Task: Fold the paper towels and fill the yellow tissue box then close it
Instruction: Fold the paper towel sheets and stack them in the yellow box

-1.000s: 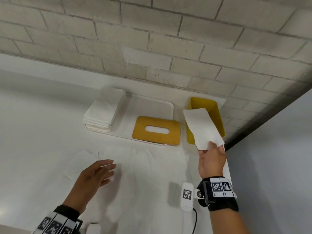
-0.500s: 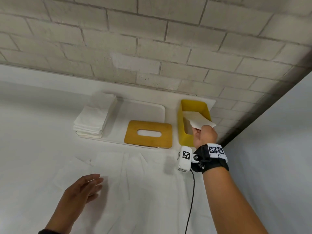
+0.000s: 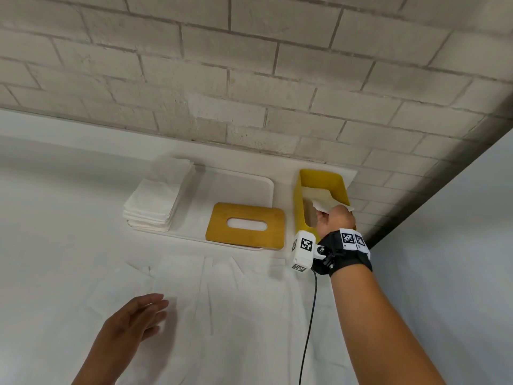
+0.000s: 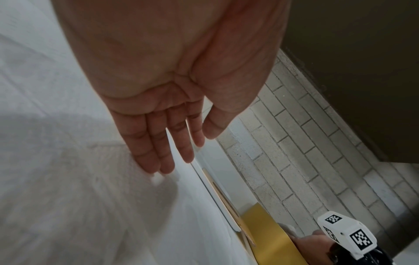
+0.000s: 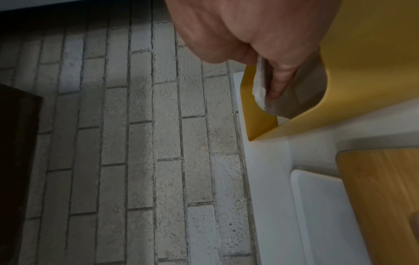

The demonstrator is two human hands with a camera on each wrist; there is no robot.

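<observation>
The yellow tissue box [image 3: 300, 207] stands open at the back right against the brick wall. My right hand [image 3: 334, 225] pinches a folded paper towel [image 3: 319, 197] at its near edge, with the towel lying inside the box mouth; the towel [image 5: 260, 86] shows between my fingers [image 5: 282, 80] beside the box [image 5: 367, 53]. The wooden lid [image 3: 245, 225] with its oval slot lies flat on the white tray [image 3: 238, 187]. My left hand [image 3: 138, 320] hovers flat, fingers straight, over unfolded paper towels [image 3: 222, 295] spread on the table; the left hand [image 4: 172, 143] holds nothing.
A stack of folded paper towels [image 3: 158, 198] sits on the tray's left end. The brick wall [image 3: 249, 79] runs behind the tray. A grey panel [image 3: 458, 245] closes in the right side. A black cable [image 3: 308, 329] hangs from my right wrist camera.
My right hand carried the folded towel from in front of the box up and into its mouth. The left hand drew back toward me a little over the spread towels.
</observation>
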